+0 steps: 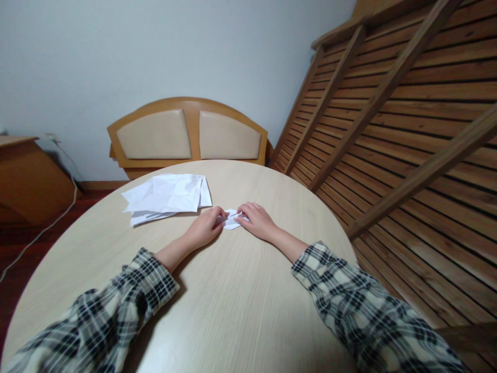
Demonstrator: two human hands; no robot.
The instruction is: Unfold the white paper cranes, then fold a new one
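Observation:
A small folded piece of white paper (232, 219) lies on the round table between my two hands. My left hand (206, 224) is closed on its left end, thumb and fingers pressed together. On the right end, my right hand (257, 220) pinches the paper with bent fingers. Both hands rest low, at the table surface, and partly cover the paper. Its exact folded shape is too small to make out.
A loose stack of creased white sheets (166, 194) lies just beyond and left of my left hand. The round wooden table (233, 311) reaches toward a headboard (192, 124) by the wall. Wooden slats (407, 155) lean along the right side; a white cable (46, 228) hangs left.

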